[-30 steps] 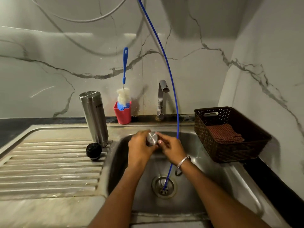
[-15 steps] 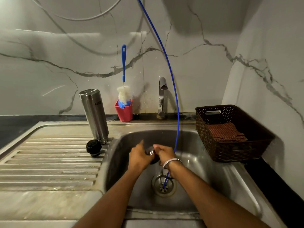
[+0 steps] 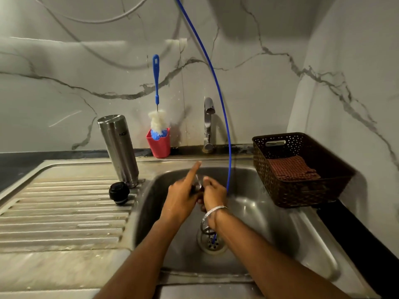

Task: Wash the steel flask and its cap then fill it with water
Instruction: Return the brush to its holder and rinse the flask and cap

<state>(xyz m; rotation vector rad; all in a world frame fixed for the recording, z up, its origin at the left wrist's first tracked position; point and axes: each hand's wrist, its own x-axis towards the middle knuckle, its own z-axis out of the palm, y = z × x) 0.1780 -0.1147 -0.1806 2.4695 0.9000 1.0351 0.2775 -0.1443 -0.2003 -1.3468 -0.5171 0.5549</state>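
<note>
You're standing over a stainless steel sink [image 3: 280,223] set in a corner of grey-veined marble-look wall, with a ribbed steel drainboard [image 3: 64,212] running off to your left and a dark counter strip along the back. The steel flask [image 3: 118,149] stands upside down at the drainboard's inner edge, just beside the basin, and a black cap [image 3: 119,192] sits on the ribs touching close to its base. Behind it, a red cup [image 3: 159,144] holds a blue-handled bottle brush [image 3: 156,98] against the wall, and the tap [image 3: 208,124] rises at the back rim. A thin blue tube [image 3: 216,83] curves down from above into the drain [image 3: 212,242]. On your right, a dark woven basket [image 3: 302,190] holds a folded reddish checked cloth [image 3: 291,169]. Over the basin, your left hand [image 3: 183,199] and right hand [image 3: 212,195] meet around the small steel cap [image 3: 197,186], now mostly hidden between them; your left hand grips it with the index finger pointing straight out toward the tap, and your right fingers curl onto it from the other side. Compared with half a second ago, your left index finger has come up and extended, and both hands sit a touch higher in the basin; 1 second ago the cap's shiny round face was plainly showing, now only a sliver does. Motion blur softens the hands.
</note>
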